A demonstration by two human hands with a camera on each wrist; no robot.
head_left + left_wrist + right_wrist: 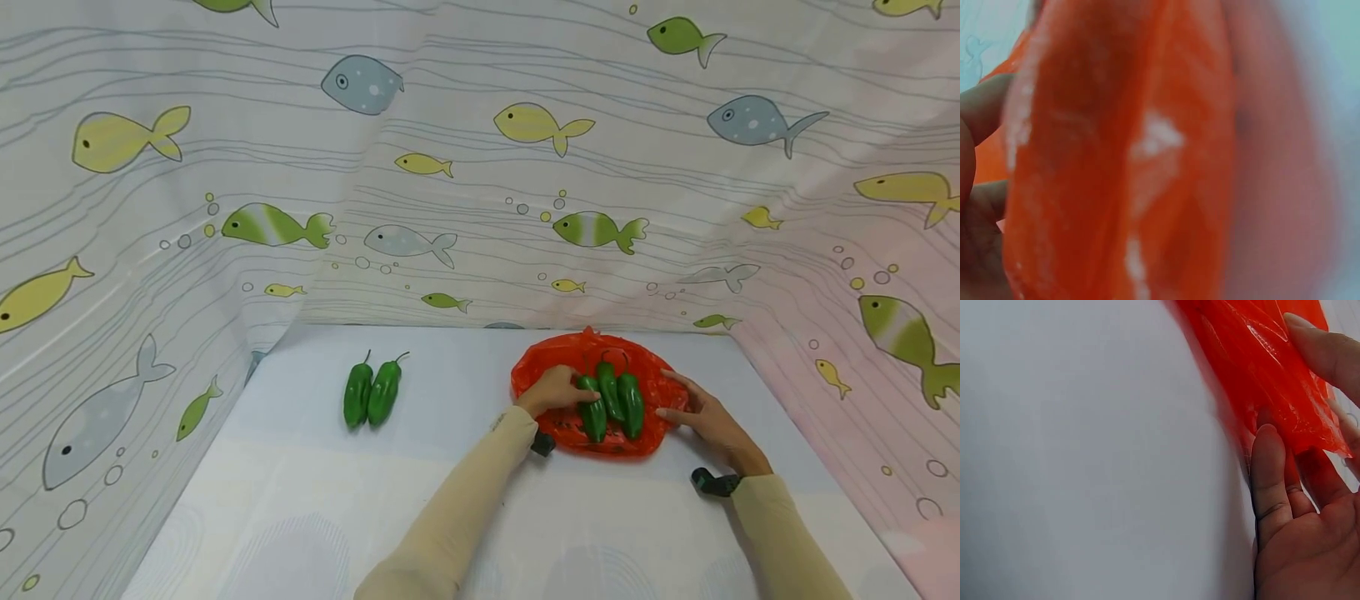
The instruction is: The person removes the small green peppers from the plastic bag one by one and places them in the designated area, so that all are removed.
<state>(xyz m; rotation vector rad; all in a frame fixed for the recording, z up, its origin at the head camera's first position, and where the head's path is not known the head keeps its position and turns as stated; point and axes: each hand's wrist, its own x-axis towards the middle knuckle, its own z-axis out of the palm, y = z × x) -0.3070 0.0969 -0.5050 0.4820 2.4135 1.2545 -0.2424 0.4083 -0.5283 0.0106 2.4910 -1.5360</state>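
A red plastic bag (543, 354) lies spread open on the white table, with three green peppers inside. My left hand (553, 390) reaches over the bag's left side and pinches the leftmost pepper (594, 421) between thumb and fingers. Beside it in the bag lie a middle pepper (610, 392) and a right pepper (632, 408). At the bag's right edge, my right hand (708, 425) holds the plastic, thumb inside and fingers outside. In the left wrist view, red plastic (1085, 187) covers most of the hand. The right wrist view shows fingers (1270, 469) behind the plastic.
Two more green peppers, a left one (357, 396) and a right one (385, 393), lie side by side on the left of the table (315, 483). A fish-patterned sheet (480, 183) rises behind the table and along both sides.
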